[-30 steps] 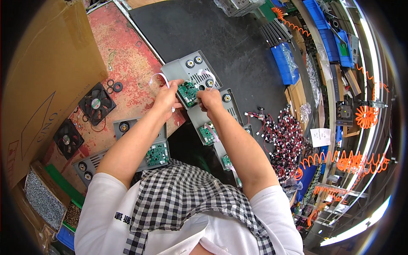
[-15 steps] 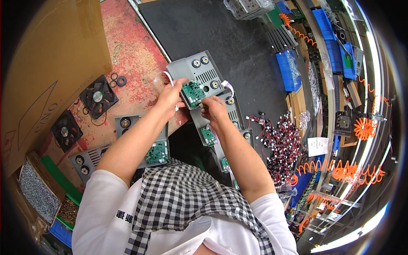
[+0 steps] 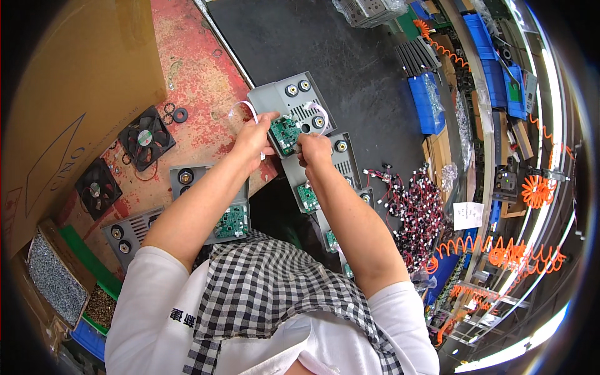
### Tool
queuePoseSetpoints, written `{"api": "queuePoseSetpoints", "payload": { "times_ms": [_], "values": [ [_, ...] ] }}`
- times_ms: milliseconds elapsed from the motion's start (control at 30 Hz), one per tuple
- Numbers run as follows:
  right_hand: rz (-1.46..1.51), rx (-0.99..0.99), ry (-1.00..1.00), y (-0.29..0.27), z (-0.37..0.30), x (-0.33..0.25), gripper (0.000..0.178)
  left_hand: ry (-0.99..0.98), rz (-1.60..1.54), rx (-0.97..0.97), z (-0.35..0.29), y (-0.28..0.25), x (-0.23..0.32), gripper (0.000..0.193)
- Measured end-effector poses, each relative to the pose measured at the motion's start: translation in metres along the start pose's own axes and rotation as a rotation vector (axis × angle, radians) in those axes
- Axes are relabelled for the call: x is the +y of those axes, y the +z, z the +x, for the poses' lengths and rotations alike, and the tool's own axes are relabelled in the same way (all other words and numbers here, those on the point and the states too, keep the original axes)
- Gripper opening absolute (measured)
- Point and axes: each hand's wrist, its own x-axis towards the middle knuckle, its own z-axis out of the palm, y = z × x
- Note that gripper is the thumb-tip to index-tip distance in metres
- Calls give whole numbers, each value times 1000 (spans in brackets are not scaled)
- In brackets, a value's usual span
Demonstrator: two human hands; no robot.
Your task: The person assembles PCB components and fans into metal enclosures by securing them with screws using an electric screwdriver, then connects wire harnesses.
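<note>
A grey metal panel [image 3: 265, 97] with round threaded fittings and vent slots lies in front of me, a green circuit board [image 3: 285, 134] on its near left part. My left hand [image 3: 253, 135] grips the panel's left edge beside the board; a white cable [image 3: 245, 104] curls up near its fingers. At the board's near right corner, my right hand [image 3: 314, 150] is closed with fingertips pinched together, and whatever they hold is hidden. Another white cable [image 3: 322, 111] loops over the panel just beyond this hand. More panels with boards [image 3: 307, 195] overlap in a row beneath my right forearm.
Two black fans [image 3: 146, 139] and rubber rings [image 3: 180, 115] lie on the worn red surface at left, by a big cardboard box [image 3: 81, 81]. Other grey panels [image 3: 139, 230] sit under my left arm. Wired connectors [image 3: 415, 215] are heaped at right, near a blue bin [image 3: 427, 103].
The white cable that hung off the panel's right edge now loops over its face. My right hand has turned slightly, still at the board's corner. My left hand keeps its hold.
</note>
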Motion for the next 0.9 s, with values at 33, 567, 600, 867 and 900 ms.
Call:
{"api": "queuePoseSetpoints", "payload": {
  "times_ms": [33,567,600,867,900],
  "values": [
    [2,3,-3,1,0,-1,17,1,12,-13,0,-1,1,35],
    [129,-44,-31,3,-4,9,21,-2,-41,-29,7,-12,-9,35],
    [123,-65,-4,2,-3,8,20,-1,-39,-31,8,-14,-10,36],
    [111,-113,40,-1,-6,9,17,-6,10,-37,6,-16,-9,37],
    [96,-145,98,-3,-12,7,15,-11,-23,-34,6,-17,-9,36]
  ]
}}
